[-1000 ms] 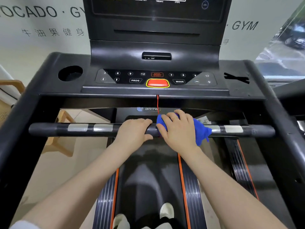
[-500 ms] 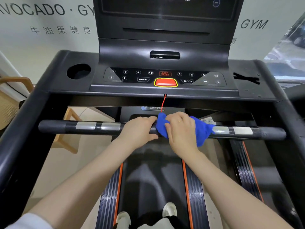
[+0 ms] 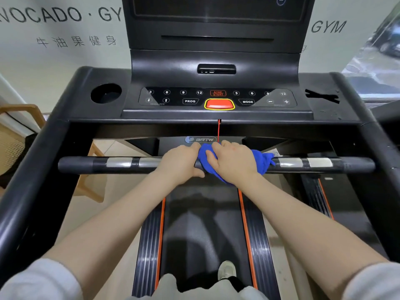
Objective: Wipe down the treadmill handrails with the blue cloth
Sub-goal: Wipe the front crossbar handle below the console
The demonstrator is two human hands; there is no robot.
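A black front handrail (image 3: pixel 82 165) with silver sensor plates runs across the treadmill below the console. The blue cloth (image 3: pixel 204 162) is wrapped over the middle of this bar. My right hand (image 3: pixel 234 162) lies on top of the cloth with its fingers curled over it and the bar. My left hand (image 3: pixel 180 162) grips the bare bar just left of the cloth, thumb underneath, and touches the cloth's left edge. A loose end of the cloth sticks out to the right of my right hand. Black side handrails (image 3: pixel 32 180) slope down on both sides.
The console (image 3: pixel 218 98) with its red stop button and a hanging red safety cord (image 3: pixel 219 131) sits just above the bar. A cup holder (image 3: pixel 106 93) is at the left. The running belt (image 3: pixel 203 230) and my shoes are below. A wooden chair (image 3: pixel 23 126) stands at the left.
My right hand has rolled the cloth further round the bar, so more cloth hangs below it. Both hands stay at the middle of the bar. The camera view has shifted slightly.
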